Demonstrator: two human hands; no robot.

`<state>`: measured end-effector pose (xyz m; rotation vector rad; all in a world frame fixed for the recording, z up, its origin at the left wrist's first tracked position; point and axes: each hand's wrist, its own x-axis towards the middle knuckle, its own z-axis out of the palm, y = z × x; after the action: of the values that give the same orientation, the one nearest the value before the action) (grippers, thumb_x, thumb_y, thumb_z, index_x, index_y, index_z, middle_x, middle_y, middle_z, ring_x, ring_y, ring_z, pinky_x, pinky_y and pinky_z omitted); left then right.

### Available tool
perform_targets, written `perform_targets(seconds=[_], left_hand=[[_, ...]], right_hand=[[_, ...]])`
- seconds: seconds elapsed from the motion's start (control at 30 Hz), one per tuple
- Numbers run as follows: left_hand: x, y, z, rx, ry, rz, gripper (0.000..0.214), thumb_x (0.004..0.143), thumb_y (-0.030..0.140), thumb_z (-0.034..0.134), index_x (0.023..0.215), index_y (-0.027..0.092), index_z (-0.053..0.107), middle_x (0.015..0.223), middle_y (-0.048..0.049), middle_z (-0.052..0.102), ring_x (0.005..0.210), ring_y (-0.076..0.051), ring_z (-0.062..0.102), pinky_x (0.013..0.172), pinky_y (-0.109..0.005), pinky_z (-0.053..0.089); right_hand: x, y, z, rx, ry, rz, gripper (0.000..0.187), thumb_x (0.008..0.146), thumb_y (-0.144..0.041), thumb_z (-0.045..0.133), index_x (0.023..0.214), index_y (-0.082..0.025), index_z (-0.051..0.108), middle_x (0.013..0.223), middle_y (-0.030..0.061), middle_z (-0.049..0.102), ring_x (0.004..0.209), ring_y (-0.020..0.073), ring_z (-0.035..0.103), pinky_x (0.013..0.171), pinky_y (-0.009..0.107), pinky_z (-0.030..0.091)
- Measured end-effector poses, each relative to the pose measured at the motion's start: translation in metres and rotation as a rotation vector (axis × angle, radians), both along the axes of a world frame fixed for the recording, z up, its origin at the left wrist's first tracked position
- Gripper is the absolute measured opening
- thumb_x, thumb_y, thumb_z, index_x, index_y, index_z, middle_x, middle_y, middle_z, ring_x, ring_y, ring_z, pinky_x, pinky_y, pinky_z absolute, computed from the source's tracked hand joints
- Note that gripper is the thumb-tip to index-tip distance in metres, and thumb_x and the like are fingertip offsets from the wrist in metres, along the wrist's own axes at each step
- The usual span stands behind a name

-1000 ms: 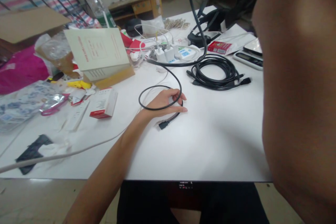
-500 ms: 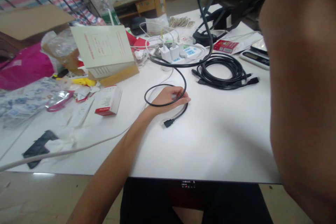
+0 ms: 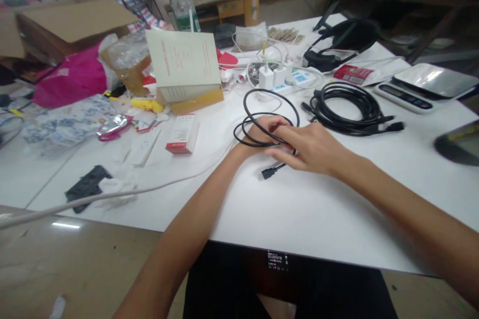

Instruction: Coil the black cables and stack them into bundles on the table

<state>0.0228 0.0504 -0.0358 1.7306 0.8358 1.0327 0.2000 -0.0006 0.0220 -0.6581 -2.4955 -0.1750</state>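
Head view: both hands meet on a thin black cable near the middle of the white table.
Cable: lies in a few loose loops on the tabletop, with one wider loop arching toward the far edge; its black plug end sticks out toward the near edge, just beside the right hand.
Left hand: rests inside the loops, fingers curled around the strands where they bunch.
Right hand: lies over the loops from the right, fingers pressed on the same bunch, touching the left hand.
Grip: both hands closed together on the cable.
Further right: a thicker coil of black cable, apart from the hands.
Far side: a white power strip with chargers plugged in, and a cream booklet standing up.
Left of the hands: a small red and white box.
Right edge: a flat scale.
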Motion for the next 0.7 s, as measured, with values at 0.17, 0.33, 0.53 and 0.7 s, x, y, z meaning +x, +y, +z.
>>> perform_targets(seconds=[0.17,0.33,0.53,0.7], left_hand=[[0.001,-0.004,-0.005,-0.062,-0.062,-0.033,0.025,0.084,0.038,0.081,0.090,0.015,0.072,0.080,-0.0034,0.072,0.071,-0.014,0.065,0.069,-0.027,0.051],[0.002,-0.007,0.001,-0.129,-0.037,0.057,0.026,0.086,0.039,0.081,0.090,0.015,0.071,0.080,-0.0038,0.073,0.071,-0.013,0.065,0.067,-0.026,0.049],[0.004,-0.005,0.002,-0.083,-0.021,0.077,0.021,0.084,0.034,0.081,0.090,0.016,0.073,0.085,-0.0031,0.075,0.078,-0.014,0.069,0.074,-0.026,0.052],[0.002,-0.004,0.003,-0.073,-0.011,0.103,0.027,0.087,0.041,0.079,0.095,0.016,0.075,0.093,-0.0053,0.079,0.086,-0.016,0.072,0.082,-0.028,0.055]], right_hand=[[0.012,0.003,-0.050,-0.124,-0.106,0.018,0.077,0.095,-0.087,0.047,0.098,-0.012,0.066,0.093,0.0146,0.074,0.063,0.0179,0.060,0.059,0.029,0.029],[0.016,0.005,-0.046,-0.182,-0.119,0.029,0.079,0.093,-0.086,0.054,0.118,-0.012,0.067,0.109,0.0157,0.073,0.082,0.0223,0.065,0.061,0.029,0.028],[0.015,0.010,-0.050,-0.147,-0.100,0.030,0.064,0.103,-0.073,0.048,0.107,-0.014,0.073,0.118,0.0149,0.068,0.094,0.0221,0.060,0.069,0.031,0.035],[0.012,0.015,-0.050,-0.060,-0.077,0.040,0.064,0.108,-0.068,0.041,0.103,-0.013,0.075,0.109,0.0154,0.071,0.112,0.0296,0.057,0.095,0.041,0.037]])
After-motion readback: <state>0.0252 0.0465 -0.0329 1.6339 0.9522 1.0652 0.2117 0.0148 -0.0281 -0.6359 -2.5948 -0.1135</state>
